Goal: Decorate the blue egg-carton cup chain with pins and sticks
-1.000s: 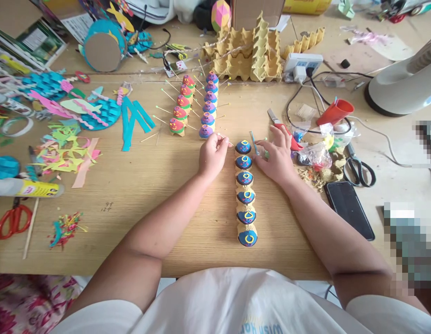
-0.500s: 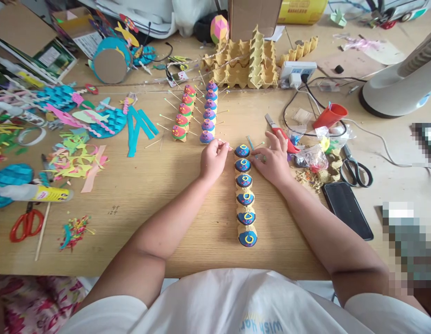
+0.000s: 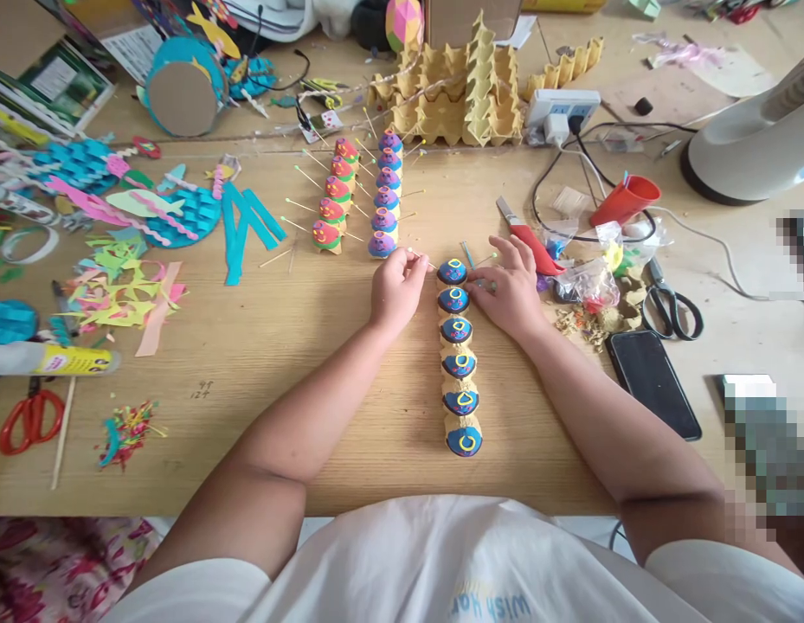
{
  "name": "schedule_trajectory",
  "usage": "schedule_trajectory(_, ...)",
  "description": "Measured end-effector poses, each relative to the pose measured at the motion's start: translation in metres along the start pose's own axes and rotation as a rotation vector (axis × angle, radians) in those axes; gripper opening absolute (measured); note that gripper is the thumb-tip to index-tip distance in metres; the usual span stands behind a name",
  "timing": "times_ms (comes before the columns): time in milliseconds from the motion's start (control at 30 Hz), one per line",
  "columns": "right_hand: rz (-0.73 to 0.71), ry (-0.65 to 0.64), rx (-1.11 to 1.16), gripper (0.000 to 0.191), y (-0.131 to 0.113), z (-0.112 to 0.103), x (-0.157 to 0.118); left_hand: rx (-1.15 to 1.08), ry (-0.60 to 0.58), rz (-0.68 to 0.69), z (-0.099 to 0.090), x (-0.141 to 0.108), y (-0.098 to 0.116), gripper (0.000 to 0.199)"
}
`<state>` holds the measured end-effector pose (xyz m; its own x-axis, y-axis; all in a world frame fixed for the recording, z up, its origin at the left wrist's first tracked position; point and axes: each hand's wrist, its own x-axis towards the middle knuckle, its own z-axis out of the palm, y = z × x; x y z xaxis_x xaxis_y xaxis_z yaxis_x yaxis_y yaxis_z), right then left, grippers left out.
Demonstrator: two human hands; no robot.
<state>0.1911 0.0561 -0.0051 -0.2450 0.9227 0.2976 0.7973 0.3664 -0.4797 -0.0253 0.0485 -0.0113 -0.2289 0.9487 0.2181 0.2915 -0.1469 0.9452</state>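
Note:
In front of me lies a strip of egg-carton cups [image 3: 459, 363], each topped with blue clay and a yellow clay ring. My left hand [image 3: 400, 290] pinches a thin toothpick [image 3: 422, 259] with a pale tip, pointed at the left side of the farthest cup. On the other side, my right hand [image 3: 511, 285] rests against the strip near its far end, thumb and index finger at the cup's edge and the other fingers raised. Whether it grips anything is hidden. A toothpick with a green tip [image 3: 492, 257] shows beside its fingers.
Farther back stand a red-and-green cup strip [image 3: 334, 195] and a purple-and-blue one [image 3: 387, 199], both bristling with toothpicks. To the right are a red-handled knife [image 3: 531, 247], a red cup [image 3: 626, 201], scissors [image 3: 671, 307] and a phone [image 3: 653, 385]. Paper scraps [image 3: 122, 290] lie left.
The view has shifted slightly, so the background items sit a little higher and farther apart. Both hands hold nearly the same places at the strip's far end.

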Motion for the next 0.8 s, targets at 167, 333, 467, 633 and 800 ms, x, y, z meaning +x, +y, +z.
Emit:
schedule_trajectory(167, 0.052, -0.026, -0.017, 0.02, -0.009, -0.005, -0.001, -0.02, -0.007, 0.016, 0.001, 0.001, -0.004, 0.013)
schedule_trajectory(333, 0.078, -0.077, -0.04, 0.023, -0.015, -0.008, -0.001, -0.022, -0.005, 0.02, 0.002, 0.001, -0.004, 0.015)
schedule_trajectory(467, 0.091, -0.091, -0.036, 0.024, -0.016, -0.009, 0.0, -0.035, 0.0, 0.017, 0.002, 0.0, -0.001, 0.015)
schedule_trajectory(633, 0.104, -0.095, -0.026, 0.023, -0.017, -0.01, 0.0, -0.011, 0.013, 0.025, 0.001, 0.0, 0.002, 0.014)
schedule_trajectory(800, 0.109, -0.106, -0.037, 0.022, -0.019, -0.011, 0.001, -0.003, 0.007, 0.017, 0.001, 0.0, 0.002, 0.015)
